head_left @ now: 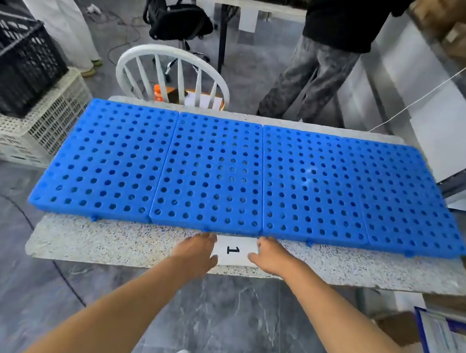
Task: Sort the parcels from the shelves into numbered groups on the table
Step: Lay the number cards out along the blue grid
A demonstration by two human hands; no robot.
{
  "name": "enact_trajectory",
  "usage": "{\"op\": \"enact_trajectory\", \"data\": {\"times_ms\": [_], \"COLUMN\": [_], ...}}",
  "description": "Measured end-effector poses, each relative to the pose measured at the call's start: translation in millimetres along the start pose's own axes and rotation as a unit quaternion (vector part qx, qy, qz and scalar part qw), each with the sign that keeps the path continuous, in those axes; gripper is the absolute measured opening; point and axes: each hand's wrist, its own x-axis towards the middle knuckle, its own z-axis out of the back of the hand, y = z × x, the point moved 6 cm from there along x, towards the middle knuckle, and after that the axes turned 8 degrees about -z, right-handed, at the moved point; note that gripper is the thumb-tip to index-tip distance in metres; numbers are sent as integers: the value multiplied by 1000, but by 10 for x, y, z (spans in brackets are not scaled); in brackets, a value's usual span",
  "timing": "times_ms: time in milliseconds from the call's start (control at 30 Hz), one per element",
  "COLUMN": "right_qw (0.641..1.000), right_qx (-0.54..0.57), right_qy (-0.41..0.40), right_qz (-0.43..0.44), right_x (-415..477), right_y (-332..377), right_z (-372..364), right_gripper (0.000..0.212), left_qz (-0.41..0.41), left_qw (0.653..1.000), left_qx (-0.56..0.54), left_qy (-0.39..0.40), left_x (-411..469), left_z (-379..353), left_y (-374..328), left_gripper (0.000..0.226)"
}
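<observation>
The light is soft and even, like daylight, and nothing is very dark. Just past the fingers [205, 238], the blue panels [215, 171] look bright, with a small white shine on them further out. Shadows are faint. The picture bends at the edges, so the bench [104, 240] looks curved. Things far from the fingers are a bit blurry, like the crates [19, 90].
</observation>
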Motion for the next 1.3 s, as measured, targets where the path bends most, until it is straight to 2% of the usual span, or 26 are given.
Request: {"op": "enact_trajectory", "data": {"times_ms": [33, 133, 200, 333, 500, 567, 733, 900, 933, 1000, 1067, 1133, 1300], "right_qw": [1000, 998, 993, 955, 885, 863, 894, 854, 859, 891, 917, 922, 931], "right_qx": [-3, 21, 68, 234, 409, 447, 386, 479, 474, 421, 369, 363, 352], "right_qy": [-8, -35, -68, -117, -97, -97, -109, -28, -3, 23, -12, -40, -48], "right_qz": [-5, -53, -72, -140, -200, -215, -201, -199, -195, -169, -150, -129, -85], "right_x": [82, 290, 389, 514, 554, 554, 518, 436, 432, 416, 394, 350, 251], "right_y": [-23, -125, -149, -158, -204, -237, -315, -407, -399, -335, -275, -209, -220], "right_z": [-60, -167, -241, -314, -433, -472, -472, -605, -650, -719, -744, -757, -603], "right_gripper": [32, 67, 77, 70, 72, 69, 35, 36, 37, 34, 29, 29, 32], "left_qz": [8, 13, 11, 12, 11, 10, 21, 45, 49, 53, 52, 49, 49], "left_qw": [1000, 1000, 1000, 1000, 999, 999, 999, 998, 998, 998, 998, 998, 997], "left_qx": [-4, -6, -11, 3, 23, 27, 8, 0, 1, 1, 3, 12, 12], "left_qy": [13, 26, 28, -16, -25, -26, -32, -39, -37, -39, -43, -47, -51], "left_x": [60, 234, 312, 382, 403, 403, 371, 330, 329, 326, 330, 326, 264], "left_z": [-69, -253, -376, -418, -445, -446, -473, -579, -608, -640, -637, -620, -609], "left_y": [28, 132, 155, 168, 137, 133, 166, 226, 239, 260, 264, 244, 209], "left_gripper": [50, 49, 49, 43, 47, 49, 48, 49, 49, 49, 52, 53, 48]}}
